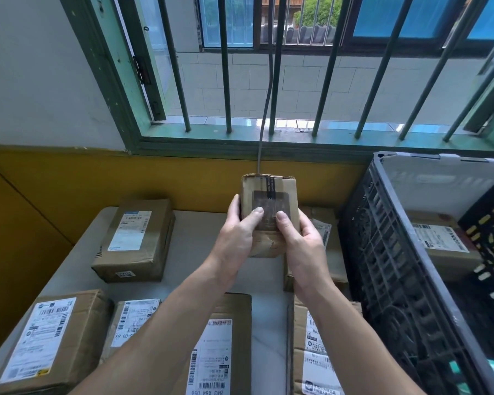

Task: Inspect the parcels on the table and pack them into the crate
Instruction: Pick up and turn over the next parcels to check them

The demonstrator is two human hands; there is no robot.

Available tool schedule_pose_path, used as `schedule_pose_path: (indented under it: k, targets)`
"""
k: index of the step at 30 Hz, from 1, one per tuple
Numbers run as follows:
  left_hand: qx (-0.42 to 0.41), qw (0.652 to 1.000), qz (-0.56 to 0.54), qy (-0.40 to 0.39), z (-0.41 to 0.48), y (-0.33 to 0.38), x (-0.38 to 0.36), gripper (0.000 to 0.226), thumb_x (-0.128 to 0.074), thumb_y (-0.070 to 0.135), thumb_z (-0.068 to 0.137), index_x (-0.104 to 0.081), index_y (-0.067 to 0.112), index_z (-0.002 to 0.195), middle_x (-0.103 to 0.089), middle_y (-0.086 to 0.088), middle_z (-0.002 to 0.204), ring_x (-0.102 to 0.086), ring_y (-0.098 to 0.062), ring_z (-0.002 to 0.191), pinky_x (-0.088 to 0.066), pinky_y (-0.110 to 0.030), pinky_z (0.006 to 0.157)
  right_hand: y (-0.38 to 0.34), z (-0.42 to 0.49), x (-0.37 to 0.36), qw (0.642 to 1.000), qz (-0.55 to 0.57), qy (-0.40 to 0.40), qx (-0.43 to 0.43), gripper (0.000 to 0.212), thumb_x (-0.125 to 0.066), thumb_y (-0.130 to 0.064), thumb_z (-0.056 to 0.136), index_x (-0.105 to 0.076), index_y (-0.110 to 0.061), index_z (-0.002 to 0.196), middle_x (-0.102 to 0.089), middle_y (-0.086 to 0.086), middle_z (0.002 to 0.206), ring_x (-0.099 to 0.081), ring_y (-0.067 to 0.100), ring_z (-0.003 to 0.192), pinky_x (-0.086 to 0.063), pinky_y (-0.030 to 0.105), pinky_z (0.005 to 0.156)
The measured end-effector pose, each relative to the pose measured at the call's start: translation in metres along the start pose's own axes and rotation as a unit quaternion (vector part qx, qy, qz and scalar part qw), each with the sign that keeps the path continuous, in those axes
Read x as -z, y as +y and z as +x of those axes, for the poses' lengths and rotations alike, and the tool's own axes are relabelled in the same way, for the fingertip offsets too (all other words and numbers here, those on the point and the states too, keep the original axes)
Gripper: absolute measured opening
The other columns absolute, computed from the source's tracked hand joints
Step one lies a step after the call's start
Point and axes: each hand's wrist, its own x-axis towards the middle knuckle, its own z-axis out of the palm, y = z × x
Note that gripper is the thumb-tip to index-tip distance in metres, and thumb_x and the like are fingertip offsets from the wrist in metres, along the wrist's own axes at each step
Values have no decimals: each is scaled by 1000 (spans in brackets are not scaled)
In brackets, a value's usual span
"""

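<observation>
Brown cardboard fills my grip: a small taped parcel (269,192), lifted above the table (188,240) and held upright between both hands. My left hand (236,238) curls round its left edge, thumb pressed on the worn front patch. My right hand (303,246) cups the lower right corner, thumb alongside. Just right of that hand stands the black crate (382,252) with a labelled box (439,240) inside. Other boxes (134,238) lie below and left of my wrists.

You stood in a parcel sorting room: labelled parcels (134,238) covered the table (194,252) below your fingers (257,213), a crate (382,252) right of them, barred window (275,81) beyond.
</observation>
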Motion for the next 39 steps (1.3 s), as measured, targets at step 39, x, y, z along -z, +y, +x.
schedule_pose_path:
  k: [39]
  targets:
    - [-24, 999, -4, 35, -6, -1, -9, 81, -50, 58, 82, -27, 36, 157, -68, 8, 116, -73, -3, 92, -61, -25, 67, -7, -2, -3, 999, -40, -20, 6, 47, -59, -51, 97, -59, -28, 138, -75, -2, 121, -74, 15, 108, -64, 32, 82]
